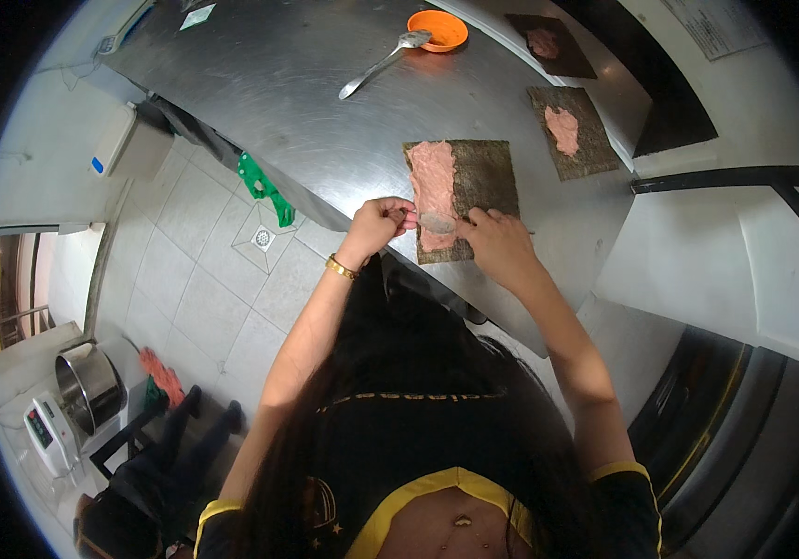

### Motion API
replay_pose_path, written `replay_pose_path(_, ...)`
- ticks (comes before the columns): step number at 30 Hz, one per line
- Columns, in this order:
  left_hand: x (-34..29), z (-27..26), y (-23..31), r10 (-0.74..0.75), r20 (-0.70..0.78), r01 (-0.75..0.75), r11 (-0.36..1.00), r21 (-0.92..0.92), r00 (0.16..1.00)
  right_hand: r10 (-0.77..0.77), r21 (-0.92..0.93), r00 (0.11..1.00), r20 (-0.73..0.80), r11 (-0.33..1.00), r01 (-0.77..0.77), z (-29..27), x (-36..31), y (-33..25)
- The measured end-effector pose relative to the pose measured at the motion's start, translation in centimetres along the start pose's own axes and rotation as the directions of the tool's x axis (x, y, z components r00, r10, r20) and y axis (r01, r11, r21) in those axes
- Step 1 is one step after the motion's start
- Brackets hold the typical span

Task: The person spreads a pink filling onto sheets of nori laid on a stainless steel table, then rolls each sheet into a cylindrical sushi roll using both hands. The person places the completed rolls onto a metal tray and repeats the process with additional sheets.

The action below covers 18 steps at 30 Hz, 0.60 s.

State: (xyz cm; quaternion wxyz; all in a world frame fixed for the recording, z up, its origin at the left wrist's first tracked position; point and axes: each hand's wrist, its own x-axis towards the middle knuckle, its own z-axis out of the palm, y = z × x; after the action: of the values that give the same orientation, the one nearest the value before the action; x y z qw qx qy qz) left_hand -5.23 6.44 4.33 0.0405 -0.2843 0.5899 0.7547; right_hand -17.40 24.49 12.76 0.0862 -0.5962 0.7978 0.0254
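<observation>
A dark green nori sheet (488, 172) lies on the steel table in front of me. A band of pink paste (433, 177) covers its left part. My right hand (502, 244) is closed around a spoon (437, 224), whose bowl rests on the lower part of the paste; its handle is mostly hidden under my fingers. At the sheet's left edge, my left hand (379, 225) has its fingers pinched together by the border of the paste, level with the spoon's bowl. A gold bracelet (341, 267) circles my left wrist.
An orange bowl (446, 34) with another spoon (383, 67) stands at the table's far side. To the right lie a second nori sheet (586, 154) with pink paste and a dark square (572, 58) with paste. The table's near edge (511, 337) runs diagonally. Another person (153, 475) is at lower left.
</observation>
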Motion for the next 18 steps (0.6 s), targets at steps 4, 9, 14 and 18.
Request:
replay_pose_path(4, -0.1, 0.1, -0.1, 0.013, 0.002, -0.013, 1.000, 0.020, 1.000, 0.033, -0.020, 0.999, -0.030, 0.999, -0.033, 1.1, -1.8, -1.5)
replay_pose_path(9, -0.2, 0.2, -0.1, 0.040, -0.008, -0.039, 0.998, 0.044, 0.999, 0.076, -0.039, 0.992, -0.097, 0.996, -0.081, 2.7, -3.4, -3.1)
replay_pose_path(14, -0.2, 0.5, -0.2, 0.049, -0.031, -0.048, 0.998, 0.049, 0.998, -0.006, -0.073, 0.994, -0.106, 0.997, -0.002, 1.5, -4.6, -3.3)
replay_pose_path(18, -0.1, 0.5, -0.8, 0.066, -0.047, -0.064, 0.997, 0.044, 0.997, 0.012, -0.015, 0.974, -0.227, 1.000, -0.016, 0.2, -5.7, -2.7)
